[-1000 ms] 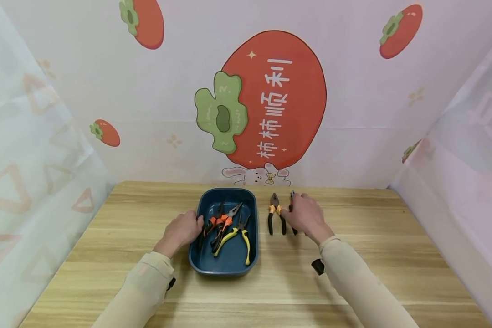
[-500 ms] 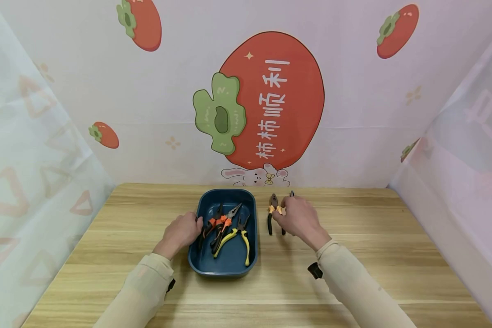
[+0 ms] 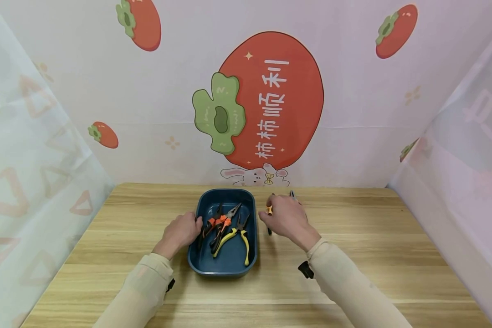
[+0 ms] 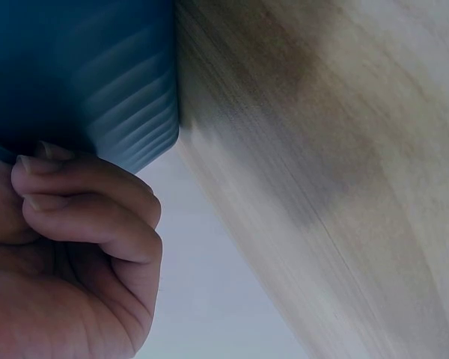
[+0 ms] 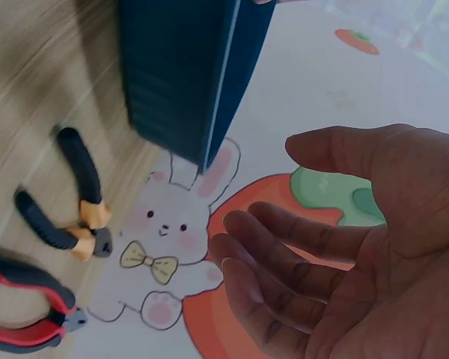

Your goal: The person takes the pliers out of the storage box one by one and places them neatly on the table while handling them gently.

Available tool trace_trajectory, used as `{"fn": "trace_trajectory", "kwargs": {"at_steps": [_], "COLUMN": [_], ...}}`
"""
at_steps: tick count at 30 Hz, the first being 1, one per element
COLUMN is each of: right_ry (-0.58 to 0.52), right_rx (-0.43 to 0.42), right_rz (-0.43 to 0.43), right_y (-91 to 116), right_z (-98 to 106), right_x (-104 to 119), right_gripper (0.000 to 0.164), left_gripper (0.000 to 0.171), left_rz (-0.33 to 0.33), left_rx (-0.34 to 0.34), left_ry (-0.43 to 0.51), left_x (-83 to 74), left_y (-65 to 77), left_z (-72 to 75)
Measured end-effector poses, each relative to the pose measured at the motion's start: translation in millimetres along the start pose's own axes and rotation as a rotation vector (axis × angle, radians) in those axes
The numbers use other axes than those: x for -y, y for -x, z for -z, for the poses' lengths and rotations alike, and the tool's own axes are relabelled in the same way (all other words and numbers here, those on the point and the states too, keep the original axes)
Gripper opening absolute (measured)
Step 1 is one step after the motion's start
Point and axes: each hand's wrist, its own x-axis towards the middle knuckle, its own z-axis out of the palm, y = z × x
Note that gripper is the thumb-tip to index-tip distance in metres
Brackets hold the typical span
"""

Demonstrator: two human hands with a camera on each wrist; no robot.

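Observation:
At the left side of a deep blue plastic bin (image 3: 225, 274), my left hand (image 3: 182, 232) grips the rim; the left wrist view has its curled fingers (image 4: 97, 221) at the bin's edge. My right hand (image 3: 288, 218) is above the table right of the bin. In the right wrist view its palm (image 5: 411, 247) is bare, fingers loosely bent, thumb apart. Beneath it in the head view, mostly covered, lie pliers with black and orange-yellow handles (image 5: 90, 179). Next to them lie pliers with red and black handles (image 5: 34, 280), their tips (image 3: 293, 195) showing past the hand.
Inside the bin are yellow-handled pliers (image 3: 246, 246) and several orange-and-black pliers (image 3: 226, 224), overlapping one another. The wooden table (image 3: 352, 273) meets a printed backdrop (image 3: 168, 100) at its far edge, with side sheets at left and right.
My right hand has moved left, from the red-and-black pliers to over the orange-yellow and black ones, which it now mostly covers. My left hand stays on the bin's rim.

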Motion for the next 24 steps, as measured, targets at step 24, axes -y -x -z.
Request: {"fn": "trace_trajectory", "kwargs": {"at_steps": [24], "right_ry": [-0.019], "right_rx": [0.06], "right_rz": [0.058], "right_y": [-7.9], "right_z": [-6.3], "right_x": [44.5], "right_gripper": [0.036], "left_gripper": [0.031], "left_rz": [-0.021], "left_rx": [-0.009], "left_ry": [-0.013], "left_x": [-1.3], "left_y": [2.0], "left_z": [0.9]}}
